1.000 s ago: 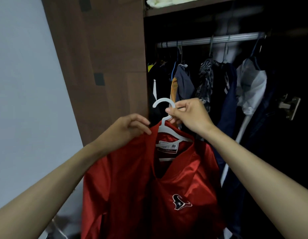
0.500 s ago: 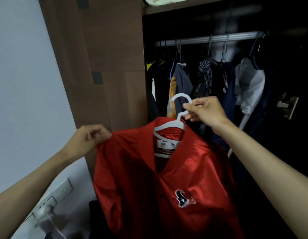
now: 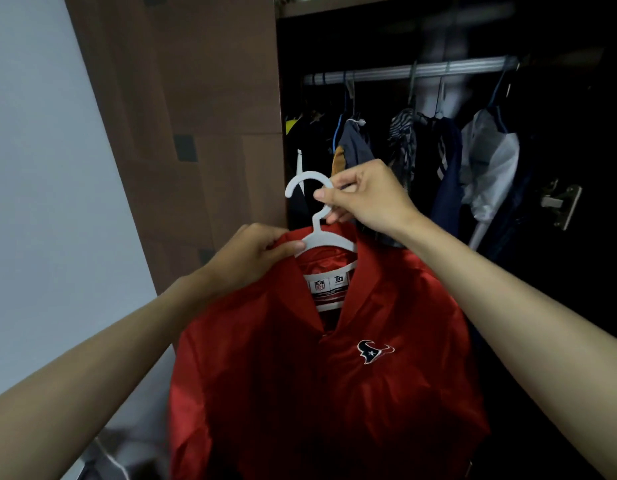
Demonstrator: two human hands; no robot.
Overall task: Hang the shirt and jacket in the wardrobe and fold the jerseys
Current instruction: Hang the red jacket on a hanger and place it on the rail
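Note:
A shiny red jacket [image 3: 334,375] with a small bull-head logo hangs on a white plastic hanger [image 3: 314,216] in front of the open wardrobe. My right hand [image 3: 366,199] pinches the hanger's hook and neck and holds it up. At the collar's left side, my left hand [image 3: 255,258] grips the red fabric against the hanger's shoulder. The hanger's hook is well below the metal rail [image 3: 414,71] and apart from it. The jacket's lower part runs out of the frame.
Several dark and light garments [image 3: 438,161] hang from the rail inside the dark wardrobe. A brown wardrobe panel [image 3: 182,126] stands to the left, a pale wall [image 3: 40,168] beyond it. A metal hinge [image 3: 559,206] sticks out at the right.
My left hand left the jacket's outer shoulder and came back to the collar by the hanger. The hanger and my right hand shifted slightly left and lower.

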